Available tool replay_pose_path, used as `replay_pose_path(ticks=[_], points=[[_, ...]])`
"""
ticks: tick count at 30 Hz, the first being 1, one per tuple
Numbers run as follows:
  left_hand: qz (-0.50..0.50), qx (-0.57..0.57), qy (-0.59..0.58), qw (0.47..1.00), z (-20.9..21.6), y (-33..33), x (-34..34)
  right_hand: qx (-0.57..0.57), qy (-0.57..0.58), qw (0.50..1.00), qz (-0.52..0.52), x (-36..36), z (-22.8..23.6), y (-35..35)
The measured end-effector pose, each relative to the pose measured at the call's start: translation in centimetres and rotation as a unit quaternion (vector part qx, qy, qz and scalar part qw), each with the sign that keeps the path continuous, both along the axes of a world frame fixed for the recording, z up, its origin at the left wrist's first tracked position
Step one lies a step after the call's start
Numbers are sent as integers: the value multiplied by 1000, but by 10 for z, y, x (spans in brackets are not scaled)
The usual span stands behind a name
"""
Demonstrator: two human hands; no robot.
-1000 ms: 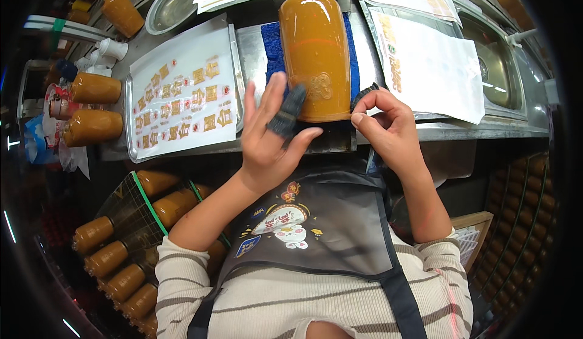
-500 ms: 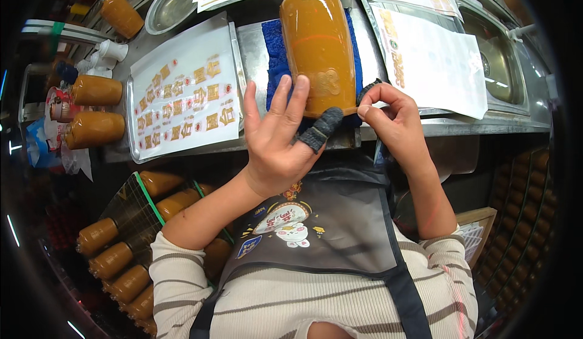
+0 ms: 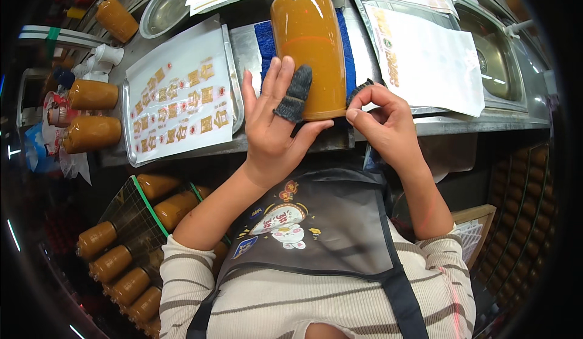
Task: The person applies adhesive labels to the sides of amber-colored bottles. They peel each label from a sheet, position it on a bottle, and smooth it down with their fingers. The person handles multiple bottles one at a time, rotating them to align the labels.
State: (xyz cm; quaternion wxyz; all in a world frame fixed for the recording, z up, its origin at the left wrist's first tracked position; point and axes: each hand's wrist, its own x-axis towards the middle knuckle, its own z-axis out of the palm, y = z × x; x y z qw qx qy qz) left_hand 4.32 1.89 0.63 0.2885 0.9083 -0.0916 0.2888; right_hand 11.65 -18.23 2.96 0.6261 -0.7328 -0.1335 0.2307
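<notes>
A large brown bottle [image 3: 310,41] lies with its neck pointing away from me, on a blue cloth [image 3: 350,53]. My left hand [image 3: 272,129] rests along its lower left side, fingers stretched out and thumb at the base edge. A dark knitted sleeve [image 3: 294,93] covers the left index finger. At the base's right corner, my right hand [image 3: 385,119] has thumb and index finger brought together in a pinch. Whatever lies between those fingertips, if anything, is too small to make out. Another dark knitted cover [image 3: 361,90] shows on a right finger.
To the left, a tray holds a white sheet [image 3: 215,93] of gold-coloured decals. More decals are on a sheet [image 3: 434,65] at the right, beside a metal sink [image 3: 501,65]. Brown bottles [image 3: 94,133] stand at the far left; several fill a rack [image 3: 149,202] below.
My left index finger has swung up along the bottle, and the thumb now shows at its base. A raised emblem seen earlier on the bottle is out of sight. My right hand stays pinched.
</notes>
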Motion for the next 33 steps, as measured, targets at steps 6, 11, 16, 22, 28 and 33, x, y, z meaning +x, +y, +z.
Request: replay_pose_path(ticks=[6,11,16,22,28,33], points=[[-7,20,47,999,-17,13,-43,23,28,999,-6,-3,12,-3],[-1,45,45,998,-13,7,-39,19,30,999,-20,-3,13,-5],[-19,95,16,995,-7,9,-31,0,59,998,-31,1,5,-3],[-26,124,-10,992,10,3,-18,-1,51,998,-28,1,2,0],[-32,168,-17,985,24,-18,6,-2,43,999,-33,2,-5,0],[-1,68,-11,998,13,-5,8,1,39,999,-27,3,-14,-1]])
